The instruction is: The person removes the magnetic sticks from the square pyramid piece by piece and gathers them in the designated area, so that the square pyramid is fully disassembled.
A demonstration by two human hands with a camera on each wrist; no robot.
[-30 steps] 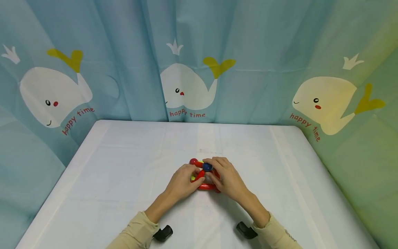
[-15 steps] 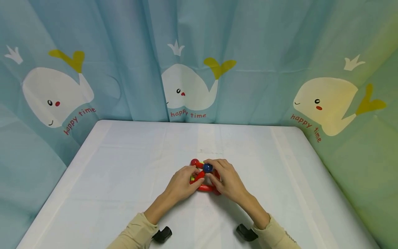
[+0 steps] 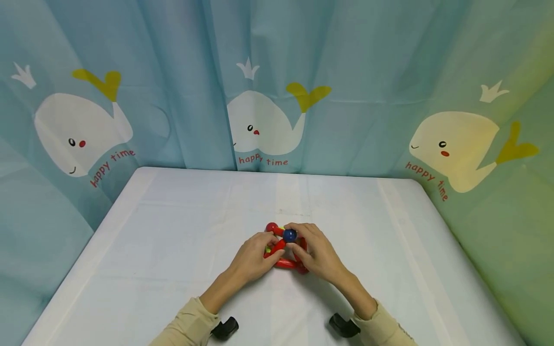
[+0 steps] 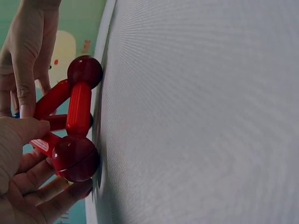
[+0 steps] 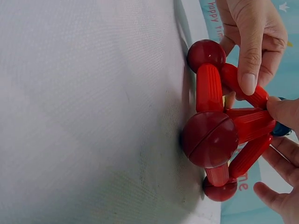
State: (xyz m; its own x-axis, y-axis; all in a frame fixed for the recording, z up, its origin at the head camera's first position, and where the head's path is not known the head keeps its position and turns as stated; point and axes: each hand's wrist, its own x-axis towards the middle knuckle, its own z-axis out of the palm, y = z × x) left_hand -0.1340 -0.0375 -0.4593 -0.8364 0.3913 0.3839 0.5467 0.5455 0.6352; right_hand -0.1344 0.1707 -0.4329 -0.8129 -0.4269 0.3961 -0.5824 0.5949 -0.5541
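A small pyramid of red magnetic rods (image 5: 254, 126) and balls stands on the white table in the middle of the head view. Dark red balls (image 4: 74, 158) form its lower corners, and a blue ball (image 3: 289, 235) tops it. My left hand (image 3: 251, 254) grips a red rod (image 5: 245, 86) on the left slope between thumb and fingers. From the right, my right hand (image 3: 318, 250) pinches the blue ball at the peak, its thumb close to the rod ends. Some yellow-green bits show behind the left fingers. The far side is partly hidden by the hands.
The white table (image 3: 195, 211) spreads around the hands on all sides. A blue-green curtain (image 3: 363, 57) with whale prints stands behind and beside it. Black wrist-worn pieces (image 3: 344, 326) show near both sleeves.
The head view has shifted slightly. Both hands keep almost the same hold on the pyramid, and the blue ball shows a little more between the right thumb and fingers.
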